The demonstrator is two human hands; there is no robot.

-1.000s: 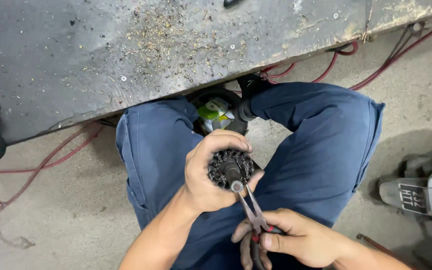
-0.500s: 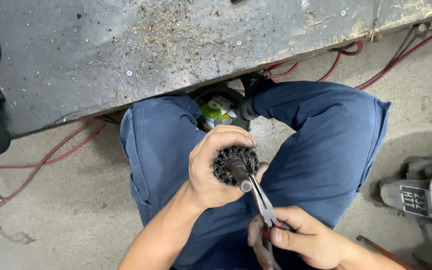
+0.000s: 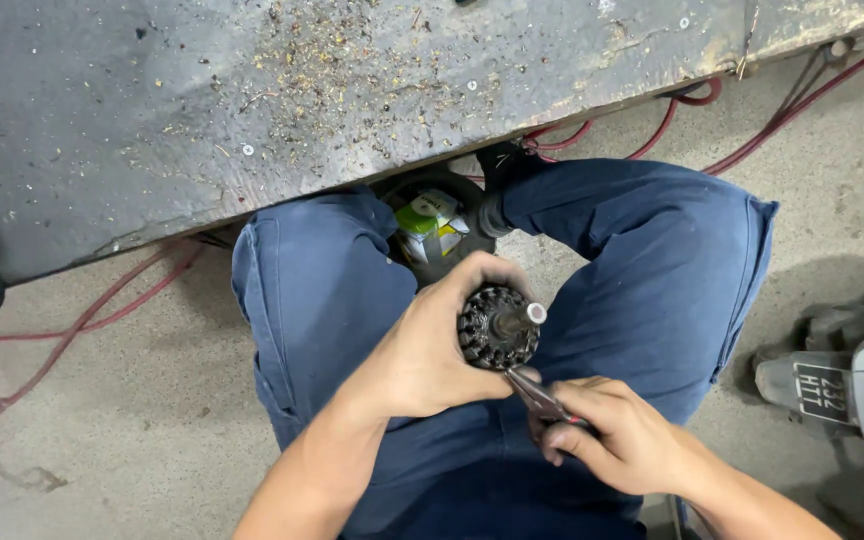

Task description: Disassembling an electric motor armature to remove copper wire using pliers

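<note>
I see my left hand (image 3: pixel 422 350) gripping a motor armature (image 3: pixel 497 328); my right hand (image 3: pixel 622 435), at five o'clock, clasps pliers (image 3: pixel 535 393) touching it.

Plier handles (image 3: pixel 560 418) hidden inside right hand (image 3: pixel 622 440)

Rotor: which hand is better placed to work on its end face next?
Probably the right hand: it holds pliers whose tip meets the rotor. The left hand is wrapped around the rotor.

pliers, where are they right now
In the head view, low and right of centre: the pliers are in the right hand, tips at the lower edge of the motor rotor the left hand holds.
</note>
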